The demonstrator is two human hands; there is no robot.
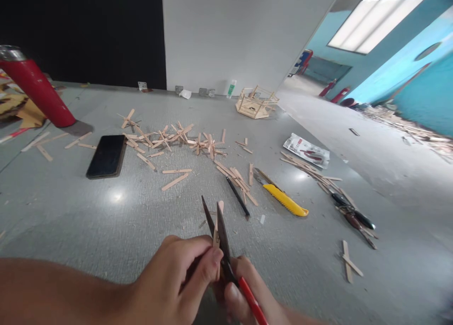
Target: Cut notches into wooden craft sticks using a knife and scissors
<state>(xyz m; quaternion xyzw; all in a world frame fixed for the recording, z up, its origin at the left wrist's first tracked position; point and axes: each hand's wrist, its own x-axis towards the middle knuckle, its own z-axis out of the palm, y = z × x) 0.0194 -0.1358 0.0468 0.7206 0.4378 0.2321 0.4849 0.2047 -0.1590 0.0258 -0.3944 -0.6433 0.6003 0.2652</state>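
Note:
My left hand [179, 280] is closed in a pinch on a thin wooden craft stick [217, 228] that stands upright between the blades of red-handled scissors [221, 235]. My right hand [244, 296] is wrapped round the scissors' red handles at the bottom of the view. The blades are parted around the stick. Both hands hover low over the grey floor [141, 221].
Several loose wooden sticks [170, 138] lie scattered ahead. A black phone [106, 156] lies at the left, a yellow utility knife [283, 198] and a black pen [238, 196] to the right. A red cylinder [38, 89], a stick-built frame [256, 101], a printed packet [307, 150] and pliers [354, 216] are around.

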